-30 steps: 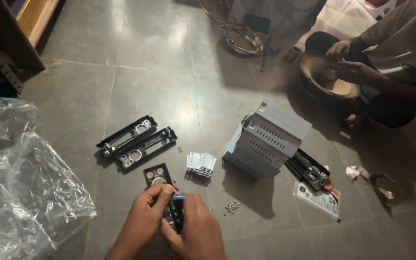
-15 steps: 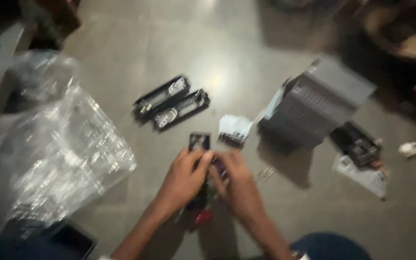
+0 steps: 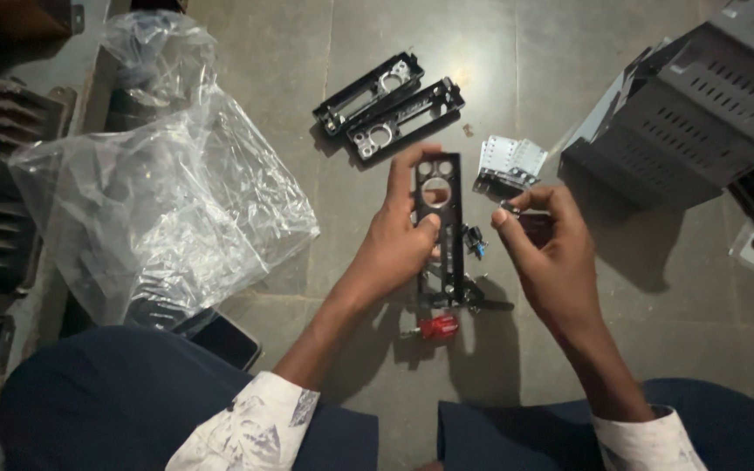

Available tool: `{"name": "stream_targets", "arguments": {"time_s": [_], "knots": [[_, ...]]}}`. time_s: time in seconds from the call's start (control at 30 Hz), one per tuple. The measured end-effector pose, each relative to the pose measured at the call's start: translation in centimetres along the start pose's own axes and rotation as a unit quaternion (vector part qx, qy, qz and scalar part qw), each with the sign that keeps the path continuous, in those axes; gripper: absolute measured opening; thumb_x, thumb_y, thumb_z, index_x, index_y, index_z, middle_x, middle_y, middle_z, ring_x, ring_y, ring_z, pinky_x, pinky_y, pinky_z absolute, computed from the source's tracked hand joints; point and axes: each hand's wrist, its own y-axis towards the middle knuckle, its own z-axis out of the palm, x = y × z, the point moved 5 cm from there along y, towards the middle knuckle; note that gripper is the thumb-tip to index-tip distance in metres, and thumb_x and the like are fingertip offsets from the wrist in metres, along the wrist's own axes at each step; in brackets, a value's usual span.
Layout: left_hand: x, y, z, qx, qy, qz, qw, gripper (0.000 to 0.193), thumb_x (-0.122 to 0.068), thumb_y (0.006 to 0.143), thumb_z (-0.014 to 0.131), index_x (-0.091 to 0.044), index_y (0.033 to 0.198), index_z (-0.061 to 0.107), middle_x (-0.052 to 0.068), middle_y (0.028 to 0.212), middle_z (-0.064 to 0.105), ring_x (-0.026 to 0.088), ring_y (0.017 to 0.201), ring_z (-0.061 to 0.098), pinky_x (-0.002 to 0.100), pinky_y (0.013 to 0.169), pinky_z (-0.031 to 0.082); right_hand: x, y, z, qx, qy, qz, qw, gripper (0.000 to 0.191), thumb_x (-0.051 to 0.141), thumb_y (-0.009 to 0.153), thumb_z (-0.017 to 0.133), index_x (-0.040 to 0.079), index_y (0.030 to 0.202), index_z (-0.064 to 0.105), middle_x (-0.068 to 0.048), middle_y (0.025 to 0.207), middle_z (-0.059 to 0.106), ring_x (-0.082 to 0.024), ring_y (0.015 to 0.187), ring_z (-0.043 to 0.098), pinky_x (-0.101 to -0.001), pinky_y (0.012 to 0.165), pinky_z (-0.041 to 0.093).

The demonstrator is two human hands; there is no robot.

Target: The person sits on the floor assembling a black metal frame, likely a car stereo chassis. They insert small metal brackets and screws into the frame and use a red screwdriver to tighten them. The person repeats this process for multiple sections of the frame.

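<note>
The left hand (image 3: 399, 240) grips a black plastic frame (image 3: 440, 228) upright above the floor (image 3: 220, 52), while the right hand (image 3: 544, 237) pinches what looks like a small screw (image 3: 509, 208) beside it, a fitting step needing careful alignment with the frame's hole.

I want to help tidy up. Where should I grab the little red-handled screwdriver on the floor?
Probably by its red handle, coming from above: it is the thickest part and lies flat on the floor, just below the black panel in the left hand. The thin metal tip pointing left offers less to hold.
</note>
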Motion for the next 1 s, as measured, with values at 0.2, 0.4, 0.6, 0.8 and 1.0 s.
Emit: {"name": "stream_targets", "arguments": {"time_s": [0.2,0.4,0.6,0.8,1.0], "knots": [[4.0,1.5,-0.7,-0.086,-0.079,-0.014,0.993,0.042,-0.005,0.098,0.058,-0.006,0.136,0.041,0.016,0.106,0.07,0.015,0.079,0.067,0.032,0.068,0.062,-0.4,-0.1,0.2,0.036,0.145,0.032,0.988,0.025,0.009,0.097,0.071,0.008,0.121,0.062,-0.001,0.105,0.065,-0.006,0.092,0.059,-0.0233,0.079,0.05],[5.8,2.0,-3.0,-0.187,-0.258,-0.064,0.946,0.03,-0.005,0.097,0.061,-0.005,0.122,0.044,0.015,0.098,0.059,0.019,0.073,0.064,0.036,0.069,0.063,0.1,0.0,0.3,0.048,0.15,0.057,0.986,0.021,0.012,0.098,0.069,0.003,0.116,0.061,-0.007,0.104,0.071,-0.012,0.097,0.07,-0.0273,0.078,0.055],[3.9,1.8,-2.7,-0.187,-0.269,-0.013,0.945,0.029,-0.004,0.094,0.057,-0.01,0.116,0.04,0.015,0.102,0.063,0.021,0.076,0.071,0.036,0.068,0.064,0.1,-0.1,0.7,0.067,0.093,0.058,0.992,0.022,0.008,0.1,0.065,-0.002,0.12,0.067,-0.014,0.109,0.072,-0.02,0.095,0.075,-0.0291,0.075,0.059],[2.9,2.2,-2.8,-0.196,-0.191,0.026,0.962,0.029,-0.006,0.097,0.06,-0.006,0.122,0.045,0.013,0.096,0.065,0.015,0.076,0.067,0.033,0.067,0.066,0.5,-0.3,1.4,0.096,0.051,0.029,0.994,0.028,0.008,0.097,0.063,-0.002,0.123,0.066,-0.012,0.118,0.071,-0.018,0.1,0.076,-0.0294,0.076,0.063],[1.8,1.7,-2.4,-0.18,-0.096,0.048,0.978,0.026,-0.013,0.1,0.061,-0.004,0.123,0.05,0.008,0.086,0.067,0.011,0.074,0.068,0.03,0.068,0.067,1.2,-0.6,1.3,0.095,-0.115,-0.003,0.989,0.025,0.01,0.093,0.071,0.003,0.116,0.073,-0.011,0.108,0.073,-0.016,0.092,0.077,-0.0282,0.075,0.063]]}}
